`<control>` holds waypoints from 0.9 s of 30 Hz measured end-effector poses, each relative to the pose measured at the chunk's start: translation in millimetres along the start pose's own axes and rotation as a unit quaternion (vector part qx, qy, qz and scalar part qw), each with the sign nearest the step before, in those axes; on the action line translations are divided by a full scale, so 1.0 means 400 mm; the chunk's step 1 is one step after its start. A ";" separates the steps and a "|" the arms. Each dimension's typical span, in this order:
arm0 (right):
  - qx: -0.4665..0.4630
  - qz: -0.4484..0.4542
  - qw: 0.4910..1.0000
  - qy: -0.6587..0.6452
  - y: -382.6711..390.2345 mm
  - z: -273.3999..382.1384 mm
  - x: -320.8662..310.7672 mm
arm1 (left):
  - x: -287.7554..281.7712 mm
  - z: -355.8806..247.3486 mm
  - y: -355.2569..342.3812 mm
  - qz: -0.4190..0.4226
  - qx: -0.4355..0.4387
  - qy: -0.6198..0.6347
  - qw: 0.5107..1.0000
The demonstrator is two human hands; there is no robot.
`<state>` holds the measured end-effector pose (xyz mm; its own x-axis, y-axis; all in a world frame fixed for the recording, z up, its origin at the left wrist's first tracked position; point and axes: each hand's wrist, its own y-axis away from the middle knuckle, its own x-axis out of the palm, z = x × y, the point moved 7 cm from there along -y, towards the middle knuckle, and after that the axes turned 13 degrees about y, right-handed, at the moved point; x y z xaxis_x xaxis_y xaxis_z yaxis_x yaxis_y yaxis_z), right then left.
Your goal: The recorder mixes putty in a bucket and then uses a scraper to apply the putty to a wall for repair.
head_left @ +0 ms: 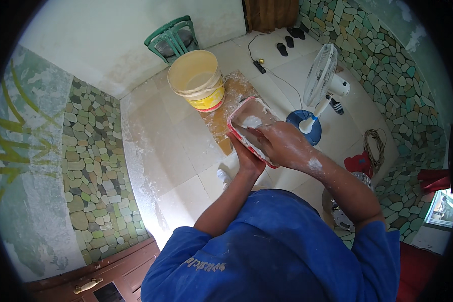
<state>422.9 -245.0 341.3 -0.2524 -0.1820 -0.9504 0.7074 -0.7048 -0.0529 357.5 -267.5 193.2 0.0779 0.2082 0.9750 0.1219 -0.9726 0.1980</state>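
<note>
A rectangular tray with a red rim, smeared with white, is in front of me at about waist height. It holds some white paste. My left hand grips the tray from below and along its near left side, fingers wrapped round it. Over the tray's right side, my right hand reaches in with curled fingers close to the paste. Whatever those fingers hold is hidden by the hand. White smears mark my right wrist.
Beyond the tray, a yellow-and-white bucket stands on a spattered brown board. A green plastic chair is behind it. To the right are a standing fan with a blue base, a power strip with its cord, and sandals.
</note>
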 end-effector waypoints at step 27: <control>0.160 -0.053 0.985 -0.017 0.036 0.001 -0.088 | 0.047 -0.077 0.007 0.046 0.121 0.003 0.992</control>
<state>441.7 -249.2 374.2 -0.3396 -0.1139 -0.9336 0.4321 -0.9006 -0.0472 328.7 -269.5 215.1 0.0944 0.1193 0.9884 0.3493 -0.9336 0.0793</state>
